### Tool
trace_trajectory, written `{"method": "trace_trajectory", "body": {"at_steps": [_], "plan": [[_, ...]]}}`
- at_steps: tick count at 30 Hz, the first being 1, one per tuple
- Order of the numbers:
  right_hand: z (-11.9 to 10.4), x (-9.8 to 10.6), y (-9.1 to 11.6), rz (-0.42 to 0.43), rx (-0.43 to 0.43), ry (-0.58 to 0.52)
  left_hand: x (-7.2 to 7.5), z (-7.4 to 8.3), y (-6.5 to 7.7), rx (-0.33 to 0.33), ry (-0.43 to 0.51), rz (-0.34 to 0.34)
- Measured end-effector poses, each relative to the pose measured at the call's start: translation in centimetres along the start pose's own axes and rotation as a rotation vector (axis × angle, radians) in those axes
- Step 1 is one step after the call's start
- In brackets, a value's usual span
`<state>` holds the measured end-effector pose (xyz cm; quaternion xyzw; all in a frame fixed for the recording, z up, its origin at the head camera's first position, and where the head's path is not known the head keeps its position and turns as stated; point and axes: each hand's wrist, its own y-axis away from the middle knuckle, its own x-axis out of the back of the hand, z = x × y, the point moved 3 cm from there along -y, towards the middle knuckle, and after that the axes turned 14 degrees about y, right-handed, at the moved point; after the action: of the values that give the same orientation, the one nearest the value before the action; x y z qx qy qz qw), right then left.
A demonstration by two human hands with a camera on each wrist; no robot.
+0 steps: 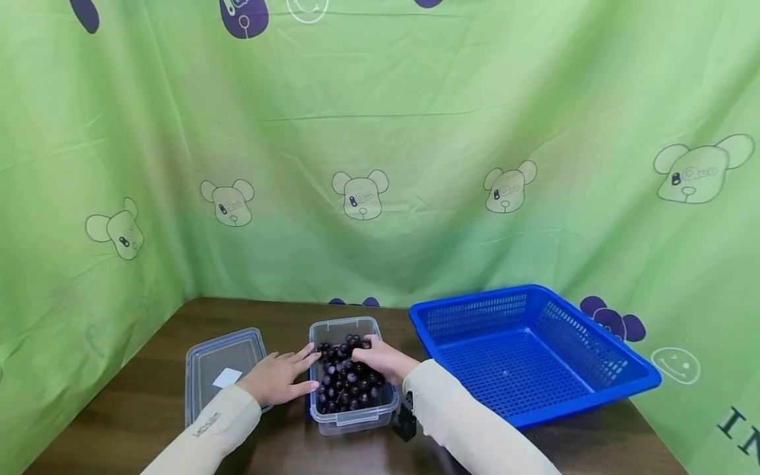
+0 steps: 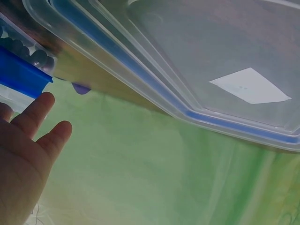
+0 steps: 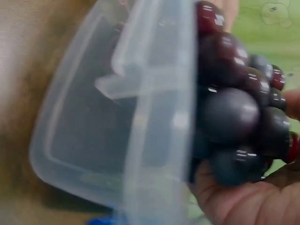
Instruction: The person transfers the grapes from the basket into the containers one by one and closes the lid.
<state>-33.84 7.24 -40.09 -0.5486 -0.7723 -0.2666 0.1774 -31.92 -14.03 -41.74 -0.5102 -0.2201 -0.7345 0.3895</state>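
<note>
A bunch of dark purple grapes fills much of a clear plastic container in the middle of the table. My right hand grips the bunch from its right side, thumb and fingers curled round it. The right wrist view has the grapes rising past the container's rim, with the thumb beneath them. With fingers spread and fairly straight, my left hand rests at the container's left edge. In the left wrist view its fingertips are right by the container's blue clip.
On the left lies a clear lid with a blue seal and a white label, partly behind the left forearm. A large blue perforated basket stands at the right. A green patterned curtain hangs behind the brown table.
</note>
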Motion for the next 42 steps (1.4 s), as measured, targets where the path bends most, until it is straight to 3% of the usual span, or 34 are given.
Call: {"method": "trace_trajectory", "body": {"at_steps": [12,20,26,31,36,42], "plan": [[-0.8,2.7,0.9,-0.023,0.063,0.263,-0.1,0.0,-0.1,-0.017,-0.022,0.009],[-1.6,4.4,1.8,0.031,0.188,0.601,0.3,0.0,-0.1,-0.006,-0.011,-0.003],[-1.5,4.4,2.7,-0.056,0.223,0.565,0.2,0.0,-0.1,-0.007,-0.011,-0.001],[-0.9,3.4,3.3,-0.102,0.314,0.665,0.0,-0.1,-0.1,0.000,-0.011,-0.009],[-0.7,2.8,3.2,-0.021,0.323,0.763,-0.1,0.0,-0.2,0.000,-0.005,-0.010],[-0.9,2.1,3.0,0.101,0.282,0.967,0.0,-0.1,-0.2,0.012,-0.003,-0.011]]}}
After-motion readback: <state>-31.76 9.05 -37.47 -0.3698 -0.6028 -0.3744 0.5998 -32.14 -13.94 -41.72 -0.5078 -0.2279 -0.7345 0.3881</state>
